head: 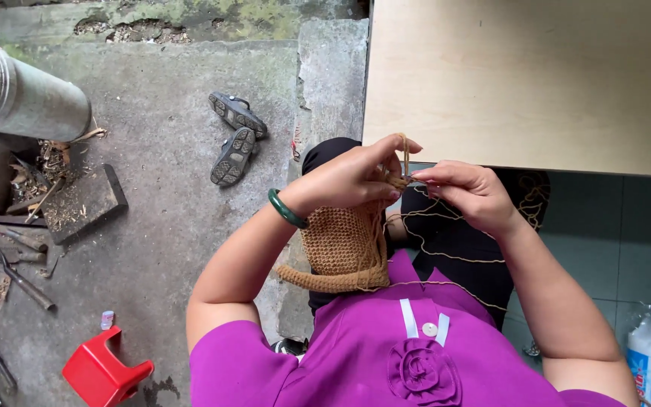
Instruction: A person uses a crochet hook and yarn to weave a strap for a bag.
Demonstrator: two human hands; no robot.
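From the head camera, looking down, the tan crocheted piece [340,245] hangs below the left hand [348,179], its long axis running down toward the lap, its top edge right at both sets of fingertips. The left hand is the nearer one, its fingers curled and pinching that edge, a loop of cord [404,151] standing up from it. The right hand [467,192] meets it from the side, fingers pressed together around a thin crochet hook [416,179]. Loose cord trails across the dark trousers [453,241].
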